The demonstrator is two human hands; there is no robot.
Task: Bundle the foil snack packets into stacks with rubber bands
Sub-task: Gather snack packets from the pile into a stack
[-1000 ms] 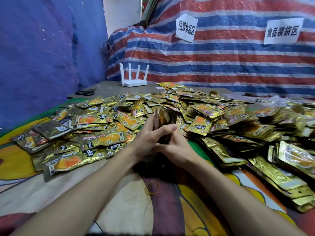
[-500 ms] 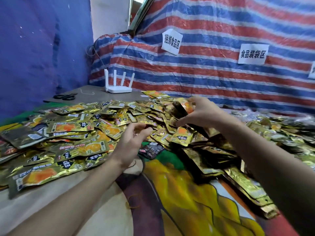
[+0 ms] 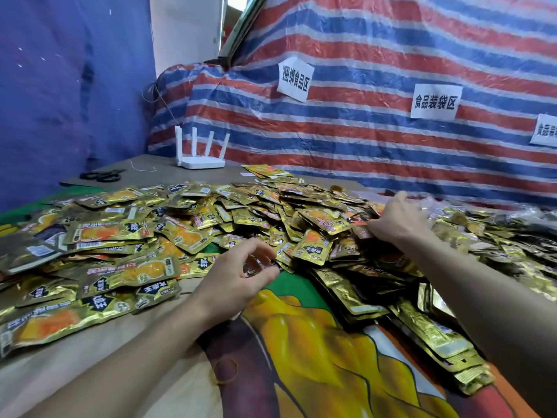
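Observation:
A wide heap of gold foil snack packets (image 3: 187, 233) covers the table from left to right. Stacked packets (image 3: 437, 336) lie in rows along the near right. My left hand (image 3: 241, 276) hovers at the heap's front edge with loosely curled fingers and holds nothing. My right hand (image 3: 398, 221) reaches far to the right, palm down on the pile with fingers stretched forward; whatever lies under it is hidden. One tan rubber band (image 3: 224, 371) lies loose on the cloth between my forearms.
A colourful printed cloth (image 3: 316, 342) covers the near table. A white router (image 3: 200, 159) and black scissors (image 3: 101, 175) sit at the back left. A red-and-blue striped tarp with paper labels (image 3: 294, 78) closes the back; a blue wall stands left.
Both hands held a dark bundle of packets together in front of me. My right hand then carried it off to the far right pile, and my left hand came away empty.

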